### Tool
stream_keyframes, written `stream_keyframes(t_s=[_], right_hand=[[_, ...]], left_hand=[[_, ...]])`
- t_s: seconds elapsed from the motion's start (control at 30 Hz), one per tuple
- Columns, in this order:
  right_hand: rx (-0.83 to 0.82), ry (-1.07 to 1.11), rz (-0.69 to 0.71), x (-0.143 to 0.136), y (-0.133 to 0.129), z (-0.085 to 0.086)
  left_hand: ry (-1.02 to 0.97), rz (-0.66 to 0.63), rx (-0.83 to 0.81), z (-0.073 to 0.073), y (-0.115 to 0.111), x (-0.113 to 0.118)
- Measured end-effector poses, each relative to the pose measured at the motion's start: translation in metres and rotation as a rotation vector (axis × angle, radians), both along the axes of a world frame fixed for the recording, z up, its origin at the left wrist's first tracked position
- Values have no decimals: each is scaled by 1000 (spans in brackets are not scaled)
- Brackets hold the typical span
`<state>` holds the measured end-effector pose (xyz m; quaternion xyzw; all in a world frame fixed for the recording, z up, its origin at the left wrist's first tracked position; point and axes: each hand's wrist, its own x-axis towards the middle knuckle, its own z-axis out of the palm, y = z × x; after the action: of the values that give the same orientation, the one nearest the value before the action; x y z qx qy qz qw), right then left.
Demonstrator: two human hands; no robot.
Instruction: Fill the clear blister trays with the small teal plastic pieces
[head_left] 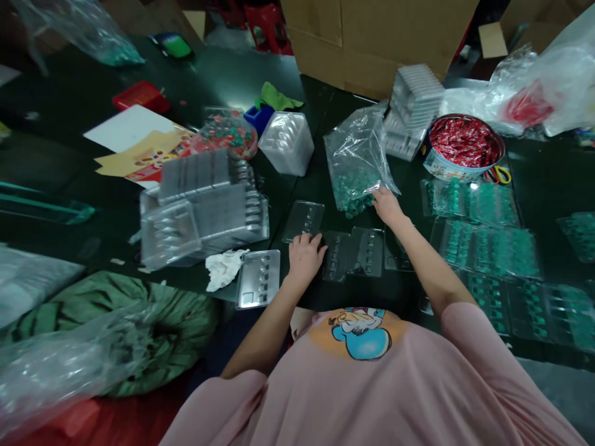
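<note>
My left hand [307, 257] rests with its fingers apart at the lower edge of a clear plastic tray [304, 220]. Two more clear trays, one of them the nearer [336, 254] and one beyond it [367, 251], lie just right of that hand. Beside the mouth of a clear bag [356, 155] is my right hand [387, 203], its fingertips at small green pieces [351, 195]; whether it grips any is too small to tell. One more tray [258, 279] lies left of my left wrist.
Stacked clear trays [204, 207] stand at the left. A round tin [462, 148] of red wrapped pieces and yellow scissors [498, 174] are at the right, above trays filled with green pieces [490, 248]. A cardboard box [372, 40] stands behind.
</note>
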<state>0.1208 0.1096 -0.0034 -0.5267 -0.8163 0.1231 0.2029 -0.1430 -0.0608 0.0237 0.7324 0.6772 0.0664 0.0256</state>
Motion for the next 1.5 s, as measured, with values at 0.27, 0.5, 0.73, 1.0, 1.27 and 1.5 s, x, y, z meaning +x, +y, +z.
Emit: stream_keyframes(t_s=[0.27, 0.5, 0.73, 1.0, 1.27, 1.5], right_hand=[[-42, -27, 7, -9, 0, -7], [-91, 27, -64, -5, -21, -9], [-36, 123, -134, -13, 14, -11], [-138, 121, 69, 0, 12, -13], [-37, -93, 77, -19, -28, -2], [-68, 156, -55, -21, -28, 1]], left_hand=[[-347, -347, 5, -16, 93, 58], [-430, -71, -5, -35, 148, 51], [-454, -53, 19, -32, 149, 60], [-694, -220, -138, -30, 156, 40], [-769, -73, 69, -25, 106, 33], [-1119, 28, 44, -27, 86, 46]])
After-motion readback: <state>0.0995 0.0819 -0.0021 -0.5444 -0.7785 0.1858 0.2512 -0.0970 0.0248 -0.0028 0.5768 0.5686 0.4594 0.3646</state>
